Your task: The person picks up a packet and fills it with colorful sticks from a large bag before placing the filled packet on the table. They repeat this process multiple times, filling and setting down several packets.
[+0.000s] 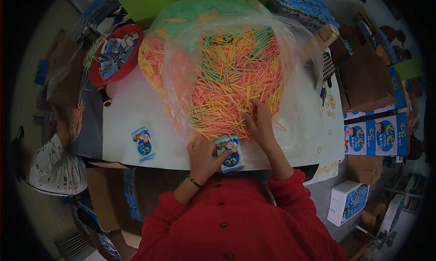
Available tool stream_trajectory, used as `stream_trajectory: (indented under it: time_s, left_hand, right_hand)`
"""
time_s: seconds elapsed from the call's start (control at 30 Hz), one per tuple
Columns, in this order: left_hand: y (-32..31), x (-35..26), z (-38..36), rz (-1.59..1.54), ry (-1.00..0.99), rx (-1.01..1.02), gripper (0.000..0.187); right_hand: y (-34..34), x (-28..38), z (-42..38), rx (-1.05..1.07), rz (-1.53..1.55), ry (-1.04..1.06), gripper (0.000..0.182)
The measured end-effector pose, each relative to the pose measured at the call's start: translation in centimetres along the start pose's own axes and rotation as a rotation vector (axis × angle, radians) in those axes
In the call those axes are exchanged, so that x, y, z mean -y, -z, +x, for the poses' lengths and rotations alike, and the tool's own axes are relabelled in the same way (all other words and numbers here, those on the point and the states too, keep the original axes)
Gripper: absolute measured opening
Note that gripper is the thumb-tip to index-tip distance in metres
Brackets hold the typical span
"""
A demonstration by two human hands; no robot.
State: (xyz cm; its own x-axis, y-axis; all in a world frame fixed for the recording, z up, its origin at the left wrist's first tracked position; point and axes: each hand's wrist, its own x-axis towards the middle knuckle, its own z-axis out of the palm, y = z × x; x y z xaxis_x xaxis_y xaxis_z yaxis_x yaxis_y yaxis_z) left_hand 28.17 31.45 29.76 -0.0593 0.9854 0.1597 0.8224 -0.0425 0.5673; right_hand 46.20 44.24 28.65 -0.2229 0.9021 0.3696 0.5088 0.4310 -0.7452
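At the near edge of the white worktop (131, 111), a small blue printed packet (230, 154) lies just in front of me, pinched in my left hand (204, 156), fingers curled over its left side. My right hand (260, 122) rests just beyond it, fingertips spread and pressed into the heap of orange, yellow and green sticks (231, 79) spilling from a big clear plastic bag (181, 74). A second packet (143, 144) lies well apart to my left. Farther off stand a red bowl (119, 56) of packets, loose rubber bands (329, 104) to the right, and printed cartons (377, 136) beside the worktop.
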Motion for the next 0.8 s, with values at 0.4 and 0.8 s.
stream_trajectory:
  time_s: [0.4, 0.8]
  left_hand:
    - [0.0, -0.1, 0.0, -0.012, 0.0, -0.01, 0.05]
    - [-0.2, 0.1, 0.0, -0.064, 0.033, -0.002, 0.048]
  right_hand:
    - [1.5, -1.1, 3.9, -0.123, 1.014, -0.519, 0.014]
    - [5.1, -5.7, -4.0, -0.147, 0.495, -0.258, 0.008]
